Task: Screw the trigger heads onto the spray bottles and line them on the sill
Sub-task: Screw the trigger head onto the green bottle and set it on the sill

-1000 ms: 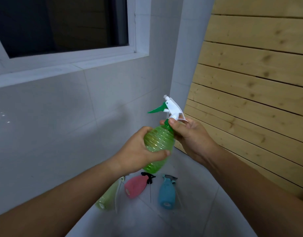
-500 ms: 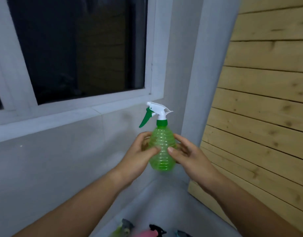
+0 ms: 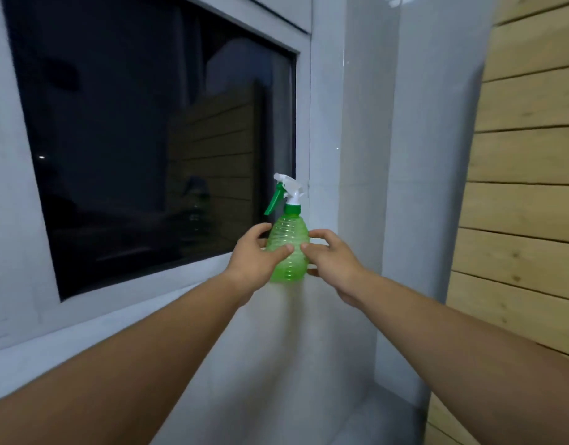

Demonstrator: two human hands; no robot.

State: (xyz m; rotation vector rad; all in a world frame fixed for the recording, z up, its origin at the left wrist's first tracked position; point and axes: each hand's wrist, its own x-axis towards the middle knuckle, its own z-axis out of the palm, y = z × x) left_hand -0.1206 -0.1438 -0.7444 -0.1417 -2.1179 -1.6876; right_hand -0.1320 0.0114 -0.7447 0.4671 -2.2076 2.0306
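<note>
The green spray bottle [image 3: 288,248] stood upright between the hands, with the left hand [image 3: 257,255] and the right hand [image 3: 332,262] each curled round its ribbed body. Just above the hands its white trigger head [image 3: 287,187] sat on the neck; the window sill [image 3: 132,304] ran just behind them

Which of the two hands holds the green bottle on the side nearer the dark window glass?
The left hand: it grips the green bottle on the window side, while the right hand holds the side toward the tiled column.
</note>
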